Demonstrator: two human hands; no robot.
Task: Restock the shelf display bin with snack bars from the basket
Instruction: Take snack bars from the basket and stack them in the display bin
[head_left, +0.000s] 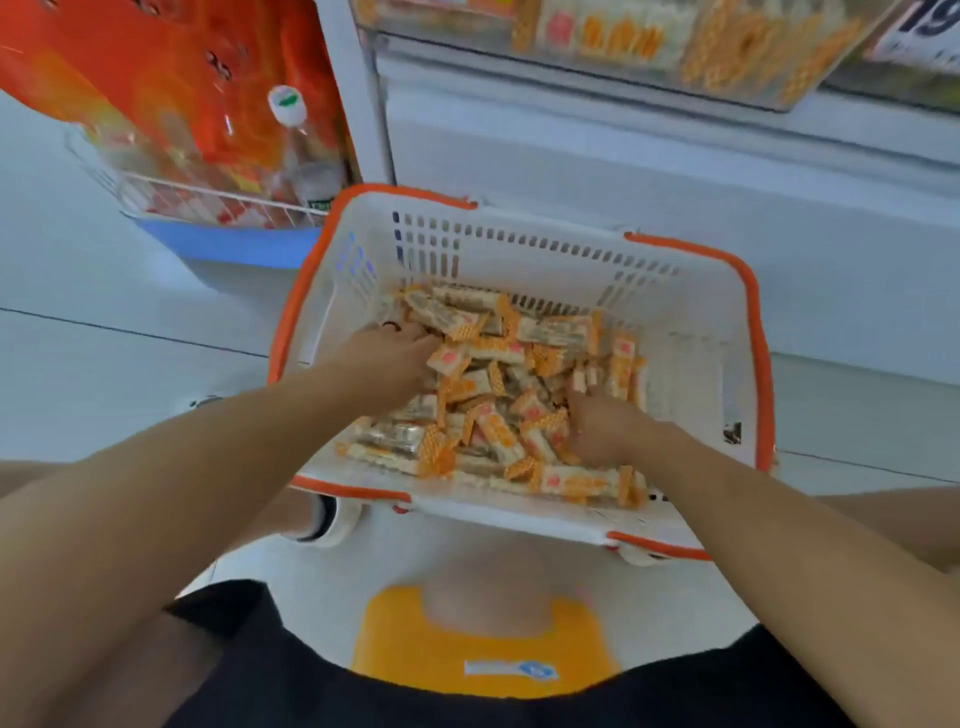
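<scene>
A white basket (691, 332) with an orange rim sits on the floor in front of me, holding a heap of several orange-and-white wrapped snack bars (498, 395). My left hand (387, 358) reaches into the left side of the heap, its fingers curled among the bars. On the right side, my right hand (602, 423) digs into the pile and grips bars, one sticking up between its fingers. The clear shelf display bin (675, 47) hangs at the top of the view, with the same bars inside.
A white shelf front (623, 156) runs behind the basket. At upper left a wire rack (171, 200) holds red packets and a clear bottle (301, 150). My knees and a yellow stool (483, 644) are below the basket.
</scene>
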